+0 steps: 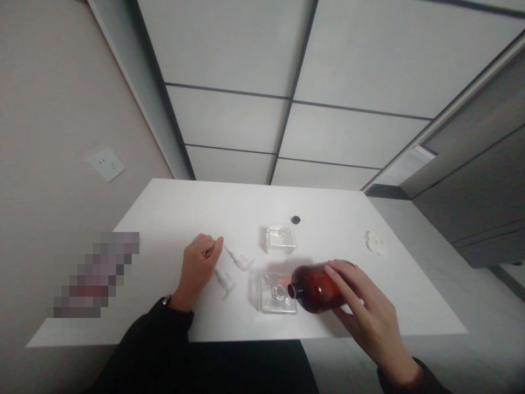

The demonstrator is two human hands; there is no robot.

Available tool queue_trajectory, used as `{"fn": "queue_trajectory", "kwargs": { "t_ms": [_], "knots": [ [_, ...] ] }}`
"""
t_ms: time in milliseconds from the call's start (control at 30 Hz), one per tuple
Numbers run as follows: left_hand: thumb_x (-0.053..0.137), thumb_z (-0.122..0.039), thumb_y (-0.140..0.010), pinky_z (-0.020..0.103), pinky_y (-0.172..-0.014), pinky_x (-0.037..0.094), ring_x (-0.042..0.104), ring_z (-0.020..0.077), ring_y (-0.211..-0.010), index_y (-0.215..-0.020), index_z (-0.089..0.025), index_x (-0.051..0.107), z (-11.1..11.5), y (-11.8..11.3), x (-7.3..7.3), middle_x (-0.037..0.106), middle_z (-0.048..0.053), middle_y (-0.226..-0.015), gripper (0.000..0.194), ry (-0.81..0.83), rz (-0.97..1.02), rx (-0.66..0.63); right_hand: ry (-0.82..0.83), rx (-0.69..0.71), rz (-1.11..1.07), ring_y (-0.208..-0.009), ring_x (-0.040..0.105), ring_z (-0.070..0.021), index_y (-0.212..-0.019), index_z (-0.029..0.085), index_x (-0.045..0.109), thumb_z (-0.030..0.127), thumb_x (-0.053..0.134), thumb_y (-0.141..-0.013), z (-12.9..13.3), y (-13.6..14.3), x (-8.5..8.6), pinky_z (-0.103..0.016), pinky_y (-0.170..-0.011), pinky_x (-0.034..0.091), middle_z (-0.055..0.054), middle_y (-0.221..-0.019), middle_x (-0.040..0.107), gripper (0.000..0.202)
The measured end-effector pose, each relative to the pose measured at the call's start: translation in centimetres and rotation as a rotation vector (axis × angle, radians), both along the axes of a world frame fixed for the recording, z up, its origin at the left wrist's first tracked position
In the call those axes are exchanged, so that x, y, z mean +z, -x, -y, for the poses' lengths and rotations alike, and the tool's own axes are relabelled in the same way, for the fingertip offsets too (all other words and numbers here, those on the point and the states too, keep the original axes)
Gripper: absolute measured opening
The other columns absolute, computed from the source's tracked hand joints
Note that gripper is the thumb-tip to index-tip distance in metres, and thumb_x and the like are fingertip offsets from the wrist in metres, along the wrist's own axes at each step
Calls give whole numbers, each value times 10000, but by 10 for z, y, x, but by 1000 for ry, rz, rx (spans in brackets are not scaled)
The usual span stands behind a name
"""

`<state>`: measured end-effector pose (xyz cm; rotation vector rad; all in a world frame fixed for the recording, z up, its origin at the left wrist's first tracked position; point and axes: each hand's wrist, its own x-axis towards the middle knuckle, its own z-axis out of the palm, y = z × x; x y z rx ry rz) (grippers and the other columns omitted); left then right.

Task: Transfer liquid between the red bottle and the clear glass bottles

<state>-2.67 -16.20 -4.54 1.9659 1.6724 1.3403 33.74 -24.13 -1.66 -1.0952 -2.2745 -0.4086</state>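
Bottle [314, 287] tipped sideways, base end within right fingers [348, 291].

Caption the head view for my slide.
Right hand holding a reddish-brown bottle tipped toward the nearer clear box, left hand curled over a white table.

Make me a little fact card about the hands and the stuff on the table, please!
Right hand: holding red-brown bottle, tipped sideways
Bottle mouth: uncapped, facing left
Left hand: curled, close to two whitish pieces; contents hidden
Clear boxes: two, one nearer, one farther
Dark disc: just beyond farther box
Crumpled white thing: table's right side
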Motion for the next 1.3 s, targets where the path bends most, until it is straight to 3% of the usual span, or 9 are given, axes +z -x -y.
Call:
{"fn": "queue_trajectory", "kwargs": {
  "t_ms": [933, 1300],
  "knots": [
    [545, -311, -993, 348, -590, 354, 409, 180, -574, -596, -268, 247, 1, -2, -3, 358, -37, -555, 498, 26, 25, 8, -37, -17, 117, -1279, 714, -339, -1739, 219, 273, 5, 614, -1048, 1, 5, 17, -561, -1035, 634, -187, -1370, 735, 800],
    [541, -302, -996, 349, -602, 338, 398, 181, -579, -608, -268, 231, -1, -2, -4, 331, -42, -552, 498, 18, 27, -2, -49, 15, 176, -1343, 681, -335, -1720, 177, 324, -29, 628, -1021, -1, -3, 22, -525, -1083, 606, -190, -1439, 710, 790]
  ]
}}
